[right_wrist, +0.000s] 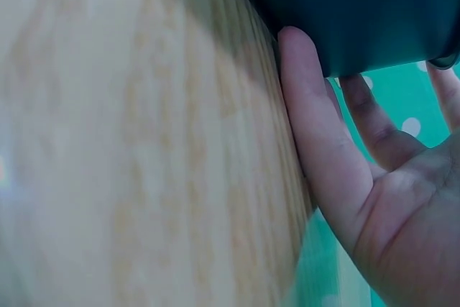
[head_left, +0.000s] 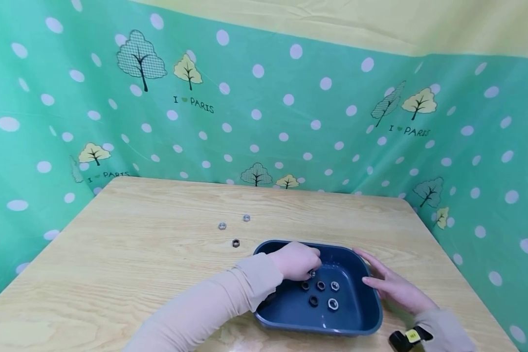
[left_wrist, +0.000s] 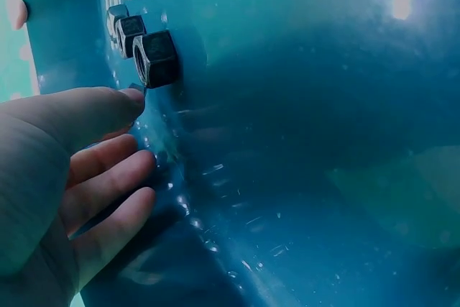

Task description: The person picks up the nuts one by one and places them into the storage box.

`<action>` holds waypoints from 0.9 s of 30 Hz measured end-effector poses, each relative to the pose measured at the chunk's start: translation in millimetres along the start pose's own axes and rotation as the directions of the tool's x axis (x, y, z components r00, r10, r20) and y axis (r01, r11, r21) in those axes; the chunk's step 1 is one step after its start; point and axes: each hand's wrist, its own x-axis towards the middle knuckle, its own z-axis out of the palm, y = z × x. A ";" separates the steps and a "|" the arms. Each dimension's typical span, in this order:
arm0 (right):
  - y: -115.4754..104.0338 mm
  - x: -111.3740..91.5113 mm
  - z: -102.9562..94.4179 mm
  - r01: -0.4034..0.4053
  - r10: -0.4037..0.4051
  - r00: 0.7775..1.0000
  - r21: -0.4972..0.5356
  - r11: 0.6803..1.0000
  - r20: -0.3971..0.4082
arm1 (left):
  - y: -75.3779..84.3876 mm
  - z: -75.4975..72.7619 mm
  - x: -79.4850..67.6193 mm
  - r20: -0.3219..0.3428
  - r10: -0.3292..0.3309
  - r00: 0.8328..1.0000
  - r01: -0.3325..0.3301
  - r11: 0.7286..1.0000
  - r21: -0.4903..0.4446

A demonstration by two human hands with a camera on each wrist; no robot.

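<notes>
Inside a dark blue plastic basin [head_left: 352, 308], my left hand [head_left: 295, 260] pinches a small metal nut [head_left: 312, 274] between thumb and fingers. In the left wrist view, the thumb [left_wrist: 108, 109] covers most of that nut, and the other fingers are spread below it. Several hex nuts, some dark and some silvery, lie on the basin floor near the hand, including a black nut [left_wrist: 156, 59]. My right hand [head_left: 396, 289] holds the basin's right side, with its thumb over the rim and its fingers [right_wrist: 305, 77] against the outer wall.
Left of the basin, a dark nut [head_left: 235, 243] and two silvery nuts [head_left: 222, 226] lie on the wooden table [head_left: 127, 254]. A green polka-dot curtain [head_left: 264, 112] hangs around the table's back and sides. A black strap with a yellow label [head_left: 412, 336] is on the right wrist.
</notes>
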 end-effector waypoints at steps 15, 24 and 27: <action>5.8 -1.3 -1.9 0.003 -0.007 0.998 0.067 0.998 0.059 | 4.8 -0.2 0.4 0.010 -0.002 1.000 0.001 0.999 0.054; 2.7 -0.3 -2.4 0.006 -0.011 0.997 0.072 0.997 0.071 | 3.4 -0.5 -0.5 0.011 0.008 1.000 -0.009 0.996 0.088; 1.5 0.3 -2.4 0.001 -0.005 0.998 0.070 0.998 0.065 | 2.9 -0.1 -0.5 0.007 0.012 1.000 -0.013 0.994 0.108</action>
